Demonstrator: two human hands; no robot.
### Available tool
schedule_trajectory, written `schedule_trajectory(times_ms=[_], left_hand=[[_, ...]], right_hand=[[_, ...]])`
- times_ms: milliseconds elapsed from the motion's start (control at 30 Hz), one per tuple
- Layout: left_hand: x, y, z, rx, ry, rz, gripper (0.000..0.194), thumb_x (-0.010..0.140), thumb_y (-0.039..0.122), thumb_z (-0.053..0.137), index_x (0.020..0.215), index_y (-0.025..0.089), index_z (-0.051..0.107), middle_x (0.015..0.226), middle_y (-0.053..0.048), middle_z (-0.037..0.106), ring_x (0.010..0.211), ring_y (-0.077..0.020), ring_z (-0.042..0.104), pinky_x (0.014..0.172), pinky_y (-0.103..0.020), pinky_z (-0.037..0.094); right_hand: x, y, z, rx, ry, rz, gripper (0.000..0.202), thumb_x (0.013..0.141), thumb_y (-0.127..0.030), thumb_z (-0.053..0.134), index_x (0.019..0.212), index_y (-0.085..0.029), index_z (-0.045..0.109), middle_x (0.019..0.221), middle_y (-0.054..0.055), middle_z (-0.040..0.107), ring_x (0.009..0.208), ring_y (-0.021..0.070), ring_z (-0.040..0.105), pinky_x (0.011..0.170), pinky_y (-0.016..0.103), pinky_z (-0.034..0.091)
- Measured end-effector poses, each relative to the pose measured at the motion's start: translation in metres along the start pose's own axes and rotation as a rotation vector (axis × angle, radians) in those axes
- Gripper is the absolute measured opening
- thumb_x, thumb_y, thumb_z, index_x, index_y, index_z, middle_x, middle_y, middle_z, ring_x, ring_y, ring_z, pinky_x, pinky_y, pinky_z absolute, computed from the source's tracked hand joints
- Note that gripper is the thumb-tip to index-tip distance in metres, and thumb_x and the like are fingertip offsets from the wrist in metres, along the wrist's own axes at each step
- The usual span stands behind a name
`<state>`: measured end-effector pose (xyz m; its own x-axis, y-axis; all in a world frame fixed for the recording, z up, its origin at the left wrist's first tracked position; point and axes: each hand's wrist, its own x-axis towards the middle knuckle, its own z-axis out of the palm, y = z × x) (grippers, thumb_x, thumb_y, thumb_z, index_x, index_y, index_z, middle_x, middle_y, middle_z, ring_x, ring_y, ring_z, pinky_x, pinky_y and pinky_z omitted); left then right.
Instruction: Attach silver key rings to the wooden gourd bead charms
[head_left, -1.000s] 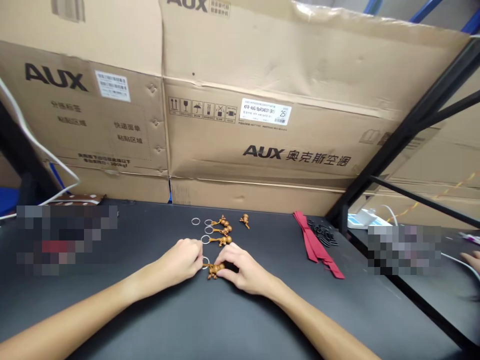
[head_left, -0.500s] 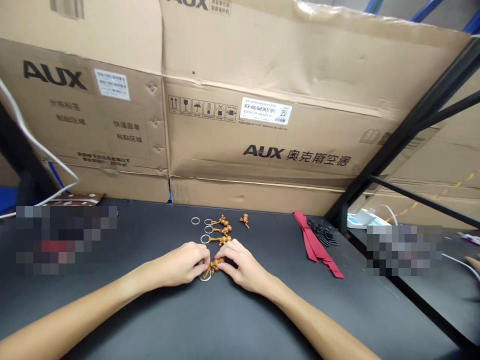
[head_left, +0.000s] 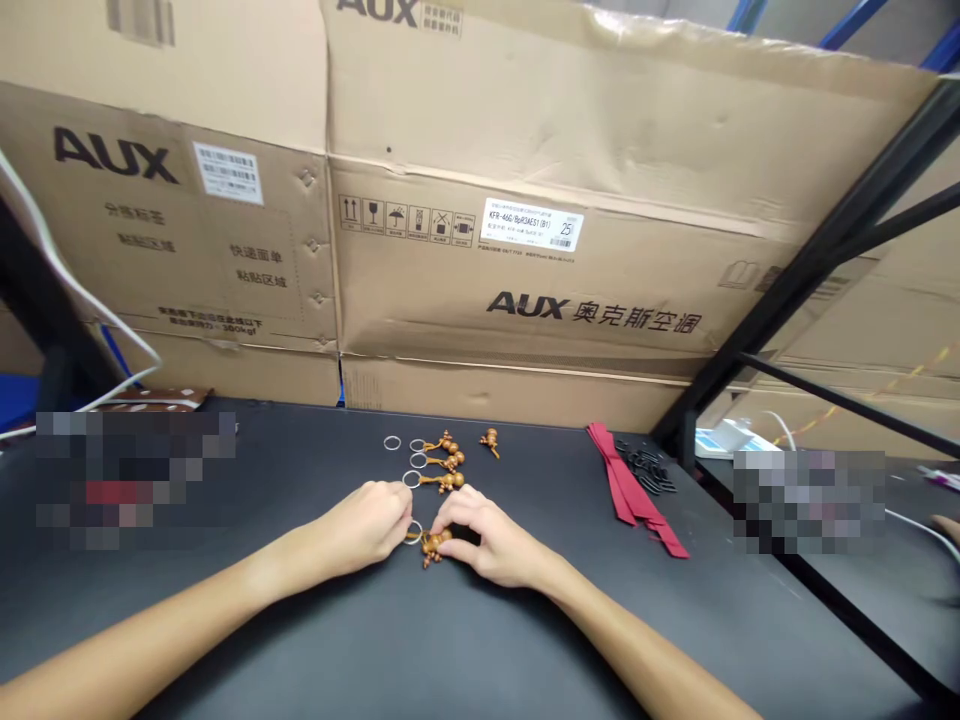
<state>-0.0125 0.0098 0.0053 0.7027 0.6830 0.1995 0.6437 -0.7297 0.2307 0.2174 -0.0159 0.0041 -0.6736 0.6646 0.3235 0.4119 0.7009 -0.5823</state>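
Observation:
My right hand is closed in a pinch on a brown wooden gourd-shaped bead pendant with small beads hanging from it. My left hand is closed at the other end, its fingertips at the pendant's tan cord. Between the hands, a silver key ring surrounds part of this cord; the exact grip is partly hidden by the fingers. Just beyond lie several similar pendants on rings, the nearest being a gourd keychain. A loose key ring and a gourd pendant without a ring lie farther back.
Red ribbon strips and a pile of black clips or loops lie on the black table to the right. Cardboard boxes wall off the back. A black metal frame slants along the right side.
The held pendant has turned and shifted slightly nearer me, its beads now below the ring. My left hand has drawn a little left, with the cord stretched toward it.

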Motion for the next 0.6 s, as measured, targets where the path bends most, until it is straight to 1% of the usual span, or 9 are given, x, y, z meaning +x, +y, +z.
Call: schedule_trajectory(times_ms=[67,167,233,300,367,433,500,567,600], left_hand=[[0.000,0.001,0.001,-0.001,0.006,-0.043,0.018,0.088,0.016,0.045,0.072,0.018,0.055,0.070,-0.004,0.063,0.060,-0.0177,0.059,0.058,-0.027,0.039],[0.000,0.003,0.001,-0.026,0.019,-0.098,0.018,0.087,0.016,0.046,0.070,0.018,0.053,0.069,-0.003,0.061,0.058,-0.0166,0.057,0.057,-0.026,0.038],[-0.001,0.002,0.000,-0.067,0.035,-0.090,0.018,0.088,0.016,0.044,0.073,0.018,0.053,0.072,-0.003,0.060,0.061,-0.0163,0.057,0.059,-0.026,0.040],[-0.002,0.001,0.000,-0.108,0.058,-0.064,0.016,0.092,0.020,0.043,0.079,0.019,0.054,0.078,-0.003,0.060,0.067,-0.0167,0.058,0.064,-0.026,0.042],[-0.002,-0.002,0.002,-0.121,0.084,-0.046,0.013,0.093,0.029,0.048,0.085,0.020,0.054,0.084,-0.003,0.060,0.074,-0.0182,0.059,0.068,-0.027,0.044],[0.000,-0.006,0.004,-0.109,0.116,-0.051,0.016,0.090,0.036,0.054,0.089,0.020,0.054,0.088,-0.003,0.060,0.079,-0.0198,0.058,0.072,-0.029,0.045],[0.002,-0.012,0.008,-0.091,0.156,-0.091,0.018,0.089,0.037,0.055,0.088,0.020,0.053,0.087,-0.003,0.059,0.079,-0.0202,0.058,0.074,-0.031,0.045],[0.004,-0.017,0.010,-0.076,0.186,-0.133,0.016,0.091,0.035,0.052,0.088,0.019,0.053,0.087,-0.004,0.059,0.079,-0.0204,0.058,0.074,-0.032,0.046],[0.004,-0.019,0.010,-0.067,0.191,-0.131,0.017,0.092,0.035,0.050,0.087,0.019,0.053,0.086,-0.004,0.059,0.080,-0.0207,0.057,0.074,-0.032,0.046]], right_hand=[[0.000,0.000,0.001,-0.003,0.002,0.000,0.004,0.090,-0.024,0.062,0.093,-0.022,0.064,0.090,0.003,0.066,0.091,0.0196,0.054,0.088,0.035,0.044],[-0.001,0.004,0.003,-0.064,0.059,0.021,0.005,0.091,-0.025,0.060,0.093,-0.022,0.063,0.092,0.004,0.065,0.089,0.0195,0.054,0.085,0.035,0.044],[-0.002,0.010,0.003,-0.120,0.103,0.045,0.007,0.093,-0.026,0.058,0.095,-0.021,0.062,0.092,0.005,0.064,0.086,0.0195,0.054,0.083,0.035,0.043],[-0.003,0.017,0.003,-0.164,0.150,0.068,0.007,0.093,-0.026,0.057,0.095,-0.021,0.062,0.090,0.004,0.063,0.084,0.0198,0.053,0.081,0.035,0.043],[-0.003,0.024,0.004,-0.212,0.206,0.097,0.006,0.092,-0.024,0.058,0.094,-0.020,0.061,0.088,0.005,0.063,0.083,0.0203,0.053,0.081,0.036,0.043],[-0.002,0.030,0.005,-0.264,0.253,0.131,0.005,0.091,-0.023,0.058,0.093,-0.020,0.061,0.088,0.006,0.063,0.083,0.0210,0.053,0.081,0.036,0.044],[0.000,0.034,0.006,-0.311,0.291,0.165,0.006,0.090,-0.024,0.060,0.094,-0.019,0.061,0.090,0.007,0.063,0.085,0.0221,0.054,0.080,0.036,0.045],[0.001,0.037,0.004,-0.357,0.328,0.196,0.010,0.089,-0.026,0.061,0.096,-0.019,0.060,0.094,0.007,0.063,0.088,0.0232,0.054,0.081,0.037,0.045],[0.001,0.038,0.001,-0.382,0.338,0.215,0.014,0.089,-0.028,0.062,0.098,-0.019,0.060,0.096,0.008,0.063,0.089,0.0239,0.055,0.081,0.038,0.045]])
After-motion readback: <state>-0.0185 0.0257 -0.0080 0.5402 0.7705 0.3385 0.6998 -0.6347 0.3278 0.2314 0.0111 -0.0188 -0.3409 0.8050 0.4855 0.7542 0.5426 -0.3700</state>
